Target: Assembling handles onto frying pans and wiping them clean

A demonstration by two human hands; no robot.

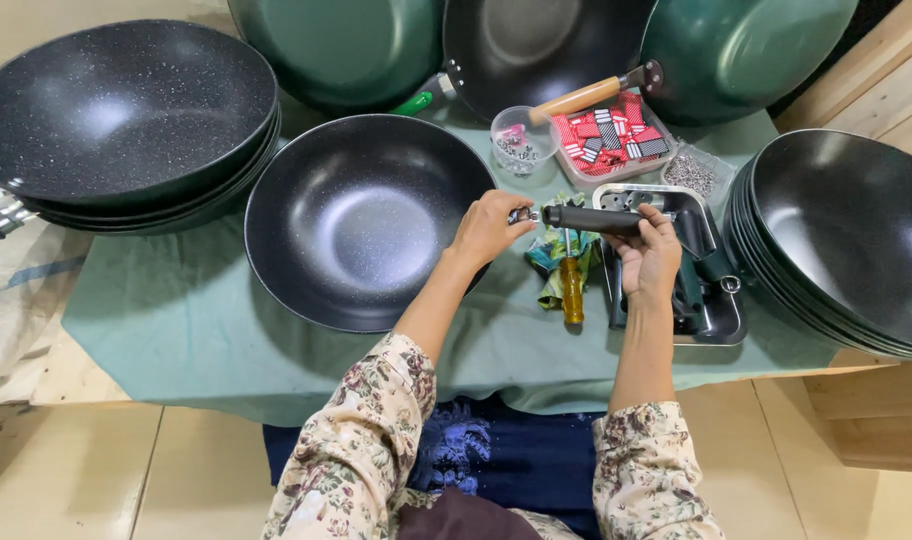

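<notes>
Step in hand: handle (593, 219) (black) gripped by right hand (649, 255), being mated to wok (366, 220) bracket pinched by left hand (488, 228) at 3 o'clock; fastening judged next, screwdriver (572, 285) needed.

This looks like a small cookware assembly workshop. Stacks of handleless black woks (126, 115) fill the upper left and right edge (856, 230), a cloth-covered wooden surface (176, 320) carries a screwdriver (572, 285), a cup of screws (521, 140) and a tray of handles (721, 320).
</notes>
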